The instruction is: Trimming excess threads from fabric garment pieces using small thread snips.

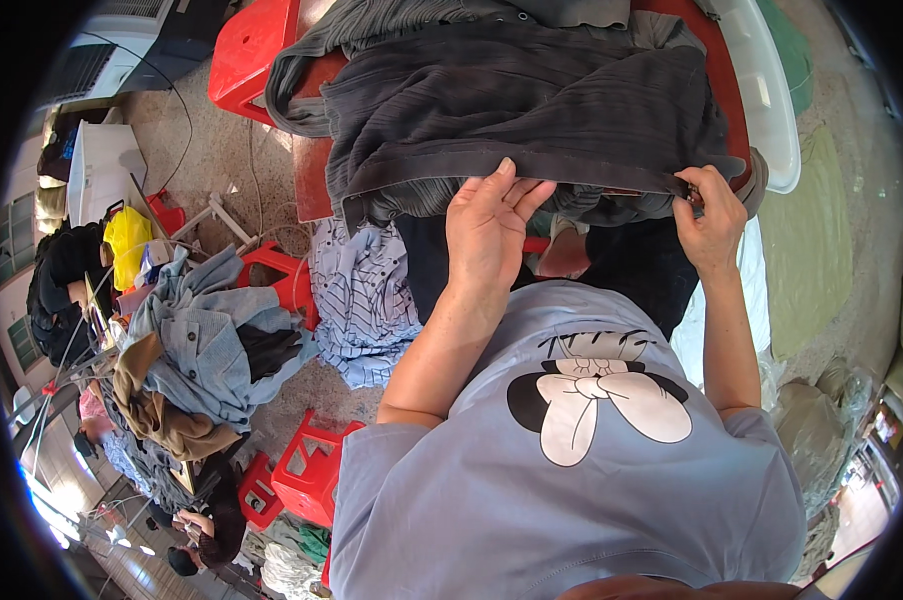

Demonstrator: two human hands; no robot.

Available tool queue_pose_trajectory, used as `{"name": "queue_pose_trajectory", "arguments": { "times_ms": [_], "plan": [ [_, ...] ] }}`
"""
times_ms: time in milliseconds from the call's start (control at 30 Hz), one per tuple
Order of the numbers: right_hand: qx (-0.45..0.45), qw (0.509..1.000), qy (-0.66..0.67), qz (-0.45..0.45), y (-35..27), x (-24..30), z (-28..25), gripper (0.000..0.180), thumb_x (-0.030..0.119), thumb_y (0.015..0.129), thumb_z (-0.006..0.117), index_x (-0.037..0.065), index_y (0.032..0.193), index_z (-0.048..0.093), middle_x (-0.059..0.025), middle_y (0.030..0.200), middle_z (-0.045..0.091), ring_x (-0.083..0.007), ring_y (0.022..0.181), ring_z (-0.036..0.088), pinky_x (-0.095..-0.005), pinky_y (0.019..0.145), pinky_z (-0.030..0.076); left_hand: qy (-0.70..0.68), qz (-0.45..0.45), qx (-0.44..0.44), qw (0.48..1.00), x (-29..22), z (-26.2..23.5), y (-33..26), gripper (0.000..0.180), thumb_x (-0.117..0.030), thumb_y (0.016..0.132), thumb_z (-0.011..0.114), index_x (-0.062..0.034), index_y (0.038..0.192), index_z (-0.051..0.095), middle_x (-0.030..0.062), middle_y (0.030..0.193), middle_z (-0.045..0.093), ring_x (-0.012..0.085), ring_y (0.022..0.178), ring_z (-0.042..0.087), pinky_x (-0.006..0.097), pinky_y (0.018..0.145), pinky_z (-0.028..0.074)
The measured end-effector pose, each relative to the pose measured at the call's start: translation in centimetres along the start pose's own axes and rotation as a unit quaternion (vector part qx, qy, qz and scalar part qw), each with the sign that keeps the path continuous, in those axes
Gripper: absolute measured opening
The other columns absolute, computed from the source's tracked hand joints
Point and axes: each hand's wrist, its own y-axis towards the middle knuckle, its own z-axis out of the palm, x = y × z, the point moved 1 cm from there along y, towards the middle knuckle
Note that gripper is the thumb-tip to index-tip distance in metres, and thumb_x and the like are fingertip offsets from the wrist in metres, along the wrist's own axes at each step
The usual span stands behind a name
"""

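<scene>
A garment workshop: left of the left hand [490, 225], heaps of clothing [197, 345] pile over red plastic stools [307, 475], with another worker [207, 525] bent over more fabric beyond them.
</scene>
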Motion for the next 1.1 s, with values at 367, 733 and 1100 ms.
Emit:
{"name": "queue_pose_trajectory", "arguments": {
  "times_ms": [367, 733, 1100],
  "plan": [
    [-0.005, 1.0, -0.009, 0.0, -0.4, 0.2, 0.3, 0.025, -0.007, 0.068, 0.064, 0.004, 0.09, 0.061, -0.0065, 0.075, 0.058, -0.0204, 0.061, 0.061, -0.0304, 0.056, 0.048, -0.026, 0.002, 0.018, 0.999, -0.1, -0.3, -0.1, 0.01, -0.008, 0.096, 0.057, -0.0022, 0.095, 0.064, 0.0135, 0.102, 0.069, 0.0255, 0.096, 0.068, 0.042, 0.087, 0.058],
    [-0.005, 1.0, -0.024, -0.008, -1.5, -1.2, -0.4, 0.028, -0.01, 0.069, 0.062, 0.004, 0.093, 0.059, -0.0077, 0.078, 0.057, -0.0201, 0.061, 0.058, -0.0309, 0.056, 0.047, -0.009, 0.043, -0.005, 0.999, -1.4, -1.5, -0.2, 0.017, -0.017, 0.099, 0.055, -0.0046, 0.109, 0.06, 0.0137, 0.111, 0.069, 0.0271, 0.102, 0.068, 0.044, 0.089, 0.055],
    [-0.009, 0.998, -0.069, -0.006, -0.8, -1.9, -0.8, 0.021, -0.008, 0.076, 0.061, 0.003, 0.093, 0.059, -0.007, 0.078, 0.057, -0.0177, 0.063, 0.057, -0.0295, 0.059, 0.045, 0.003, 0.11, -0.044, 0.993, -3.6, -3.7, -1.2, 0.024, -0.008, 0.095, 0.055, -0.0001, 0.118, 0.058, 0.015, 0.115, 0.067, 0.0301, 0.11, 0.064, 0.047, 0.095, 0.052]
  ]
}}
